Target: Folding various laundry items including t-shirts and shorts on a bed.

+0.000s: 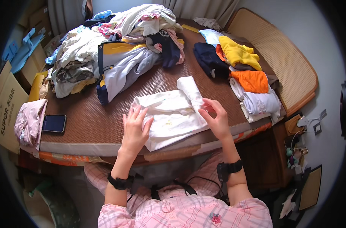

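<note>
A white garment (169, 121) lies on the woven brown mat in front of me, partly folded, with small coloured marks on it. Its right side is turned over into a narrow strip that sticks out past the far edge. My left hand (134, 127) rests on the garment's left edge, fingers spread and holding nothing. At the opposite side, the thumb and fingers of my right hand (215, 117) close on the folded strip. Part of the cloth under both hands is hidden.
A large heap of loose clothes (116, 45) covers the far left of the bed. Folded clothes (249, 81) are stacked at the right beside the rattan headboard (279, 53). A phone (54, 123) and a folded pink garment (30, 123) lie near the left edge.
</note>
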`<action>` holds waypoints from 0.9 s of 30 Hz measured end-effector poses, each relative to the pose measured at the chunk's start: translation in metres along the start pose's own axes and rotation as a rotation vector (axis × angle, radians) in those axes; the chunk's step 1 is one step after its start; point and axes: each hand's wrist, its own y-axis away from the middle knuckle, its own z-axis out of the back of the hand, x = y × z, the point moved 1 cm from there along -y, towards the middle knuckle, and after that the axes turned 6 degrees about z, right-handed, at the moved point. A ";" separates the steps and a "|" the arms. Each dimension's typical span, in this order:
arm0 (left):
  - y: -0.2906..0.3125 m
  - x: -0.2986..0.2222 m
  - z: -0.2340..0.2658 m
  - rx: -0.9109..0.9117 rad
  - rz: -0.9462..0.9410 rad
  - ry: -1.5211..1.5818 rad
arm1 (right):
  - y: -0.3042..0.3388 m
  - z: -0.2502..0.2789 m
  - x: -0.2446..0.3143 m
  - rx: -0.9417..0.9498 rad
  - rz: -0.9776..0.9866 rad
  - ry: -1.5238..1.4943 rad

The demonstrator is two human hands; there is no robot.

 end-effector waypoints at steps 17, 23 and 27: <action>-0.028 -0.075 -0.084 0.041 -0.220 -0.101 | -0.032 -0.032 -0.061 0.068 0.008 0.671; -0.029 -0.067 -0.123 0.134 -0.204 -0.232 | -0.041 -0.032 -0.112 0.085 0.046 0.371; -0.027 -0.069 -0.119 0.136 -0.200 -0.248 | -0.045 -0.020 -0.111 -0.189 -0.293 0.026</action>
